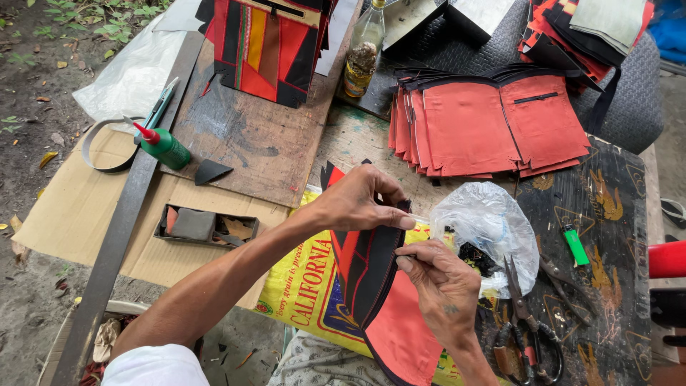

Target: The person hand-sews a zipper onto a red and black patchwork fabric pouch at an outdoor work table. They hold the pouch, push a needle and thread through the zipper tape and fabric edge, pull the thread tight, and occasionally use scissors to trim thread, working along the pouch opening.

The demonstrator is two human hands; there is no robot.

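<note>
Here, both hands pinch a red-black fabric piece (368, 268) beside a clear plastic bag (489, 221) holding dark bits.

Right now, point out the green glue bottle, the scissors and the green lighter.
green glue bottle (166, 148), head view, on its green body.
scissors (516, 300), head view, on the blades near the pivot.
green lighter (575, 245), head view, on its middle.

Daylight falls on an outdoor spot. Bare dirt ground (32, 86) with fallen leaves and some green weeds (100, 14) lies at the left. Flattened cardboard (64, 207) covers part of it. A worn wooden board (264, 143) rests on a scuffed table (357, 139).
</note>
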